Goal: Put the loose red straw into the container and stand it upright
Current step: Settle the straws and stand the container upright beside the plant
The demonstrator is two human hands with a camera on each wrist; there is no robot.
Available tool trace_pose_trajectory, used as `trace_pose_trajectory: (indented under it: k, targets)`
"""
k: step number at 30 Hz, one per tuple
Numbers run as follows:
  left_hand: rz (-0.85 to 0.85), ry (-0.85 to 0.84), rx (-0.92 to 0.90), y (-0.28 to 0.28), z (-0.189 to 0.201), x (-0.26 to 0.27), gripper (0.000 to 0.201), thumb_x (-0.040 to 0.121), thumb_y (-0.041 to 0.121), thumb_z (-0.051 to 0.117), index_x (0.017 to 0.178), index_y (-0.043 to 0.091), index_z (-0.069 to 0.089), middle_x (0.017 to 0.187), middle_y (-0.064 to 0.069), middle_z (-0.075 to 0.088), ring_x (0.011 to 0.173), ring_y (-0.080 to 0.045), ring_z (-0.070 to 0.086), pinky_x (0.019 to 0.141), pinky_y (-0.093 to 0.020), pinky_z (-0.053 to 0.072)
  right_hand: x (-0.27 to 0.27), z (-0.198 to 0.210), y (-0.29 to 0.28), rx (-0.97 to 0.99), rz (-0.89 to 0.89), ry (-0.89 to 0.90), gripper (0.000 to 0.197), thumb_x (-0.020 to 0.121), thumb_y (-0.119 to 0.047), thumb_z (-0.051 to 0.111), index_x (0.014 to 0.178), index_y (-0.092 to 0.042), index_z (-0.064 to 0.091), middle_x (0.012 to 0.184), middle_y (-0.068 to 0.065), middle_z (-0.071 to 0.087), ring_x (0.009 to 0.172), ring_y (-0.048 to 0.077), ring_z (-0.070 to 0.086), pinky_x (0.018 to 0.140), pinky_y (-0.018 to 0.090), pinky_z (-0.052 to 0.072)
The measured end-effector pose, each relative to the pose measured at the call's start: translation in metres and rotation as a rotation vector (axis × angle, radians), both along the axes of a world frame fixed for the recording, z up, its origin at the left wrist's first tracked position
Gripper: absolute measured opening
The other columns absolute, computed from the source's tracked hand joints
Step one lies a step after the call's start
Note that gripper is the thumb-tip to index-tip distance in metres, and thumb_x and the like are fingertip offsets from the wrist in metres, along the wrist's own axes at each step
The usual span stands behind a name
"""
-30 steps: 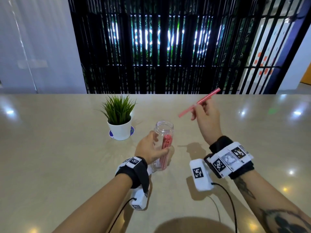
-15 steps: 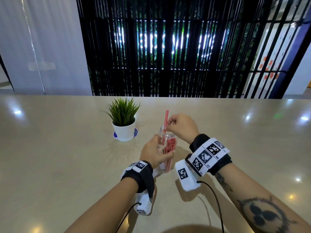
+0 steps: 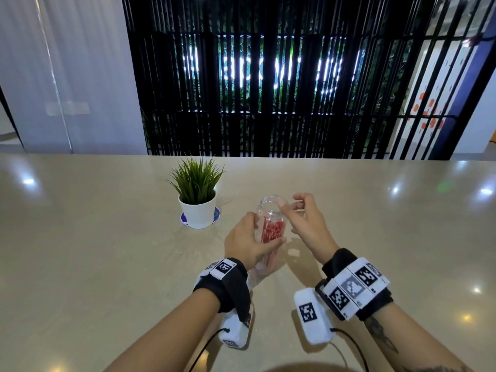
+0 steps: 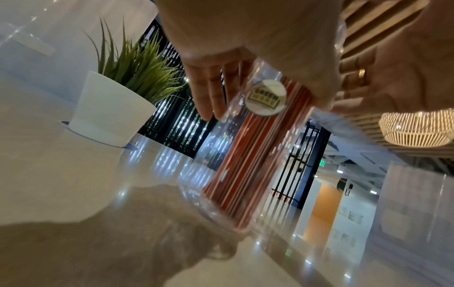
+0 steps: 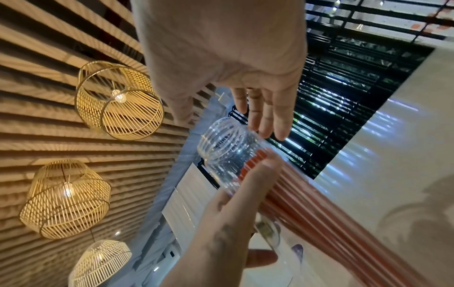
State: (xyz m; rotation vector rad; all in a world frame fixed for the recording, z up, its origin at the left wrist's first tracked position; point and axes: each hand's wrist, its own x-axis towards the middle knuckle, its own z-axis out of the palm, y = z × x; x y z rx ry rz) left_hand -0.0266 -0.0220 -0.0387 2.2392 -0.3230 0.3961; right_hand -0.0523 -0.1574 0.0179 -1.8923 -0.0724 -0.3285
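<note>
- You are working at a glossy beige table [image 3: 80, 264]; behind the jar a black slatted screen is glowing with lit letters, and woven lamps are hanging overhead in the right wrist view.
- A potted plant [image 3: 197, 191] is standing just left of the jar.
- The jar [image 3: 269, 224] is resting on the table, upright or nearly so, with the red straws [image 3: 272, 232] all inside; none is lying loose.
- Your left hand [image 3: 248, 241] is curling round the jar's body.
- Your right hand [image 3: 304, 221] is hovering at the jar's mouth, fingers loosely spread, holding nothing.
- Risk, as I judge it: your right fingers are so near the rim that they could catch it and tip the jar on this slick top.
</note>
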Motion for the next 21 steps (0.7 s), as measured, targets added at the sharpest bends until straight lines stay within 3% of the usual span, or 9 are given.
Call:
trace_pose_trajectory:
  k: [3,7,10,12,14,16,19,21]
  targets:
    - [0.064,-0.018,-0.042,-0.005,0.008,-0.003,0.061,0.050,0.066,0.052,0.087,0.018,0.043,0.086,0.000,0.059,0.074,-0.022,0.056,0.063,-0.030,0.039,-0.008,-0.002,0.005,-0.011,0.071,0.046,0.067,0.079,-0.044,0.062,0.130,-0.012,0.034,0.114,0.003,0.054,0.105,0.019,0.057,0.091,0.036,0.050]
    - [0.119,-0.039,-0.060,-0.017,0.011,-0.008,0.040,0.061,0.041,0.055,0.086,0.014,0.041,0.088,-0.005,0.055,0.082,-0.030,0.056,0.063,-0.034,0.042,-0.003,-0.016,0.019,-0.016,-0.044,0.026,0.075,0.068,-0.037,0.077,0.122,-0.011,0.033,0.102,-0.001,0.062,0.097,0.020,0.063,0.091,0.039,0.052]
    - [-0.064,0.035,-0.128,-0.010,0.001,-0.013,0.063,0.053,0.051,0.061,0.102,0.016,0.043,0.103,-0.001,0.052,0.097,-0.020,0.052,0.077,-0.035,0.047,0.002,-0.017,0.013,0.073,-0.057,0.029,0.072,0.064,-0.026,0.082,0.112,-0.014,0.030,0.089,-0.006,0.062,0.087,0.018,0.066,0.085,0.037,0.054]
    - [-0.227,0.117,-0.224,-0.001,-0.002,-0.018,0.071,0.057,0.054,0.064,0.114,0.024,0.036,0.111,0.004,0.050,0.104,-0.013,0.049,0.086,-0.025,0.043,0.002,-0.016,0.004,0.142,0.041,0.051,0.070,0.065,-0.021,0.082,0.111,-0.016,0.030,0.095,-0.003,0.062,0.090,0.016,0.066,0.084,0.035,0.055]
    - [-0.338,0.217,-0.337,0.001,-0.004,-0.020,0.062,0.071,0.038,0.068,0.115,0.029,0.027,0.111,0.008,0.046,0.107,-0.010,0.045,0.081,-0.014,0.039,0.001,-0.018,0.000,0.148,0.093,0.036,0.069,0.067,-0.020,0.081,0.115,-0.017,0.031,0.107,0.002,0.059,0.096,0.016,0.064,0.086,0.035,0.055]
    - [-0.331,0.249,-0.412,-0.004,-0.008,-0.019,0.053,0.080,0.015,0.064,0.115,0.025,0.025,0.114,0.002,0.043,0.108,-0.014,0.043,0.077,-0.011,0.040,0.004,-0.024,0.001,0.047,0.083,0.055,0.072,0.071,-0.028,0.077,0.124,-0.015,0.030,0.117,0.006,0.049,0.105,0.015,0.055,0.091,0.033,0.051]
    - [-0.240,0.214,-0.464,-0.006,-0.006,-0.009,0.051,0.083,-0.002,0.053,0.122,0.013,0.024,0.115,-0.008,0.039,0.100,-0.016,0.046,0.080,-0.014,0.045,0.021,-0.031,0.011,-0.139,0.081,0.150,0.079,0.072,-0.033,0.073,0.131,-0.009,0.026,0.128,0.015,0.042,0.120,0.026,0.044,0.102,0.041,0.043]
    - [-0.207,0.190,-0.461,-0.002,0.002,0.006,0.055,0.081,0.001,0.054,0.126,0.008,0.024,0.115,-0.011,0.039,0.102,-0.020,0.045,0.089,-0.030,0.045,0.038,-0.024,0.017,-0.176,0.061,0.127,0.072,0.071,-0.024,0.075,0.126,-0.004,0.032,0.126,0.018,0.048,0.119,0.030,0.048,0.101,0.040,0.043]
